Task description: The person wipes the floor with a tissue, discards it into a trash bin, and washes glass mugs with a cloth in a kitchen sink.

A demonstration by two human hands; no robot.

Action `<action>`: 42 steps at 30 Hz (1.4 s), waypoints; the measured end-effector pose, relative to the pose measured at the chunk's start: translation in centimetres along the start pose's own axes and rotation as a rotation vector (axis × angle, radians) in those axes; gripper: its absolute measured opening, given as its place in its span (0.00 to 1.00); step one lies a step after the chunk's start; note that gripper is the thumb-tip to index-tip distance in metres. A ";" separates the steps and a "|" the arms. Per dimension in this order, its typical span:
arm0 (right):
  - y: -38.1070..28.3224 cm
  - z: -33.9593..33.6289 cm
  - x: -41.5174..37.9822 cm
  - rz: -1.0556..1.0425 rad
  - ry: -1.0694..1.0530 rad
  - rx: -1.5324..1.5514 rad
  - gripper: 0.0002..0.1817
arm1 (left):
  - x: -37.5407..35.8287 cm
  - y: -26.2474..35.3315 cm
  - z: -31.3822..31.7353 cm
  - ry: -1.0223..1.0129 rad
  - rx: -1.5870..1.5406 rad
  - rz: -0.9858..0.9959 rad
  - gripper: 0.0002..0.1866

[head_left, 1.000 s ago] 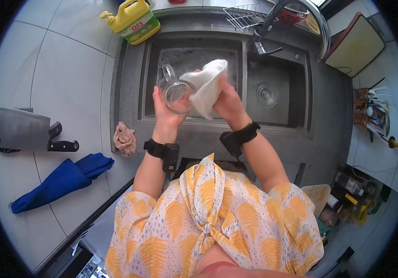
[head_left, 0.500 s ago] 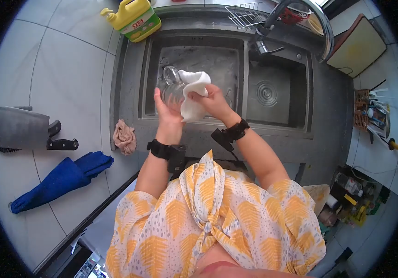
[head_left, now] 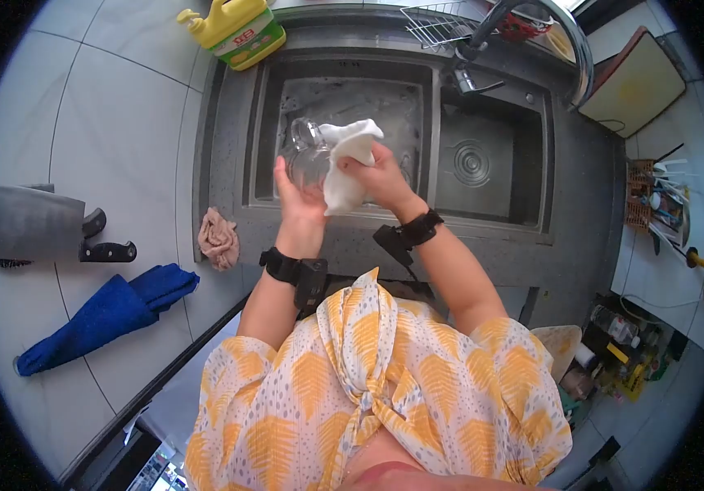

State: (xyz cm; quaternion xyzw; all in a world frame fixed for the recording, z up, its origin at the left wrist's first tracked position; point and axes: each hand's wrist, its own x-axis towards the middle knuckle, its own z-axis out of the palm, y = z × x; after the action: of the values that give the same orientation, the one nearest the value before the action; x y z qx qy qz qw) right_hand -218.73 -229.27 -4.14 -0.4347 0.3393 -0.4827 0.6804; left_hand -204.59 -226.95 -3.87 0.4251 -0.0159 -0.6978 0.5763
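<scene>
From here, the glass mug (head_left: pixel 309 166) is up over the big L basin (head_left: pixel 368 96), cupped in the L hand (head_left: pixel 300 203), thumb along its outer side, fingers partly hidden. R hand (head_left: pixel 382 175) is clamped on the white cloth (head_left: pixel 352 152), pressed abt. against the mug's R end. Mug lies just L of the R grip, w/ its long axis looking roughly crosswise btwn the hands, handle (head_left: pixel 305 132) on the far side, away from the body. L hand's nearer the glass; can't tell if cloth goes inside.

Yellow leaf-print blouse (head_left: pixel 442 380); black wristbands (head_left: pixel 283 266), right seemingly cabled.
</scene>
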 end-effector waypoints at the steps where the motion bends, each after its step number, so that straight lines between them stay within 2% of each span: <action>1: 0.1 -0.1 -0.3 0.058 -0.033 0.077 0.11 | 0.2 0.3 0.2 0.040 -0.005 0.044 0.35; 2: 0.1 0.0 -0.4 0.059 -0.038 0.076 0.11 | 0.1 0.1 0.4 0.042 -0.007 0.049 0.35; 4: -0.1 0.1 -0.7 0.236 -0.043 0.236 0.16 | -0.8 -0.1 1.7 0.165 -0.012 0.011 0.37; 5: -0.3 0.7 -0.9 0.235 -0.039 0.236 0.16 | -1.5 0.2 2.5 0.163 -0.011 0.009 0.37; 7: -0.6 2.4 -1.2 0.238 0.080 0.353 0.24 | -2.5 0.7 3.6 0.049 -0.024 -0.007 0.40; 8: -0.5 2.5 -1.3 0.166 0.049 0.275 0.33 | -2.6 0.8 3.6 0.048 -0.023 -0.007 0.40; 11: -1.0 2.5 -2.0 0.087 -0.040 0.189 0.36 | -3.2 1.4 3.8 0.075 -0.010 -0.031 0.40; 12: -1.3 2.3 -2.2 0.088 -0.041 0.191 0.36 | -3.7 1.6 4.1 0.097 0.009 -0.059 0.41; 14: -2.0 1.3 -2.2 0.107 -0.160 -0.170 0.37 | -3.9 1.6 4.1 0.115 0.027 -0.088 0.42; 15: -2.4 0.8 -2.1 0.106 -0.159 -0.171 0.37 | -3.8 1.5 3.6 0.137 0.060 -0.073 0.42; 17: -3.5 -0.1 -1.9 0.053 -0.328 -0.464 0.35 | -3.3 1.1 2.4 0.163 0.095 -0.062 0.42; 19: -4.7 -0.8 -1.3 0.021 -0.390 -0.571 0.35 | -3.0 1.1 1.5 0.078 -0.051 -0.229 0.40; 20: -5.2 -1.0 -1.0 -0.013 -0.449 -0.681 0.36 | -3.2 1.1 1.6 0.081 -0.051 -0.231 0.40; 23: -5.9 -1.8 0.2 -0.034 -0.502 -0.782 0.32 | -3.3 0.9 1.7 0.085 -0.006 -0.236 0.38; 24: -6.2 -1.9 0.3 -0.023 -0.481 -0.663 0.25 | -2.9 0.7 1.1 0.078 -0.035 -0.230 0.37; 25: -6.1 -2.3 0.3 -0.020 -0.483 -0.660 0.25 | -2.7 0.8 1.1 0.070 -0.065 -0.222 0.36; 26: -5.9 -2.7 0.3 -0.003 -0.397 -0.617 0.22 | -2.8 0.7 1.5 0.129 -0.105 -0.193 0.39; 28: -3.8 -4.0 0.6 0.043 -0.168 -0.438 0.15 | -2.6 1.2 1.2 0.102 -0.210 -0.229 0.39; 29: -2.9 -4.7 0.8 0.047 -0.172 -0.436 0.15 | -2.6 1.4 1.1 0.070 -0.311 -0.265 0.39; 31: -2.0 -5.6 0.9 0.198 0.080 -0.460 0.14 | -2.9 1.6 1.5 0.103 -0.339 -0.286 0.39; 33: -1.4 -6.1 0.8 0.231 0.076 -0.403 0.15 | -3.2 1.7 1.7 0.136 -0.368 -0.306 0.38; 35: -1.3 -6.0 0.6 0.280 0.218 -0.153 0.17 | -3.2 1.6 1.8 0.090 -0.391 -0.302 0.34; 36: -1.3 -5.8 0.4 0.281 0.219 -0.153 0.17 | -3.3 1.6 2.0 0.091 -0.391 -0.303 0.34; 38: -2.0 -4.5 -0.2 0.093 0.330 -0.084 0.20 | -3.4 1.5 2.3 0.122 -0.391 -0.325 0.34; 39: -2.3 -3.8 -0.6 0.094 0.333 -0.085 0.20 | -3.3 1.3 2.4 0.122 -0.391 -0.328 0.34; 41: -2.8 -1.6 -1.4 -0.121 0.494 -0.087 0.21 | -2.9 0.9 2.3 0.132 -0.318 -0.313 0.43; 42: -3.6 -0.5 -2.0 -0.140 0.471 -0.043 0.21 | -2.7 0.7 2.2 0.132 -0.318 -0.315 0.43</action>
State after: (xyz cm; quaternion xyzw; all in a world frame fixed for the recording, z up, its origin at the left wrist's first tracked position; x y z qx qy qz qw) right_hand -221.06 -228.03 -0.97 -0.3470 0.4679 -0.6094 0.5378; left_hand -205.48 -225.99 -0.56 0.3708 0.1986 -0.7435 0.5199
